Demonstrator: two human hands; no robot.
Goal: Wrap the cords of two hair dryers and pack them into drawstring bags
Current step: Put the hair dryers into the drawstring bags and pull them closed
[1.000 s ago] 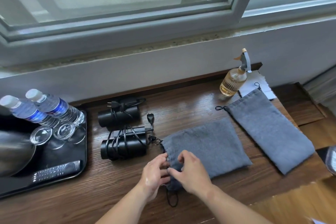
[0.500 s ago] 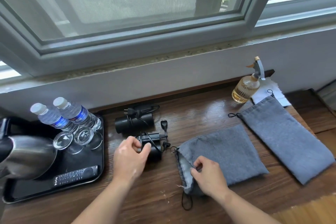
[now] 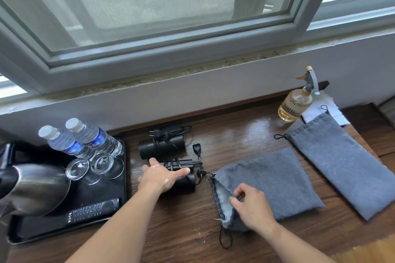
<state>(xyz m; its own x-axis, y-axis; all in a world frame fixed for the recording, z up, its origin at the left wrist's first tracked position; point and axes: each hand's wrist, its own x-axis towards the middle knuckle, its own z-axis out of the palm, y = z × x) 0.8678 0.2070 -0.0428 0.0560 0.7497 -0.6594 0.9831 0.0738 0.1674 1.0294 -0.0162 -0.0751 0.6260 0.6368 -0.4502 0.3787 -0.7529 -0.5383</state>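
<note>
Two black hair dryers lie on the wooden desk with their cords wound around them. The far hair dryer (image 3: 162,147) is by the wall and the near hair dryer (image 3: 189,180) is just in front of it. My left hand (image 3: 160,177) lies over the near dryer with fingers stretched across its top and not closed. My right hand (image 3: 252,205) pinches the mouth hem of the near grey drawstring bag (image 3: 267,179) and holds it open toward the dryer. A second grey drawstring bag (image 3: 342,162) lies flat to the right.
A black tray (image 3: 102,190) on the left holds a steel kettle (image 3: 32,186), two water bottles (image 3: 94,136), two upturned glasses (image 3: 77,168) and a remote (image 3: 94,209). An amber spray bottle (image 3: 295,104) stands at the back right by the wall.
My left hand left the bag mouth and moved left onto the near dryer, then spread its fingers over it. My right hand stayed on the bag's hem. The camera tilted up.
</note>
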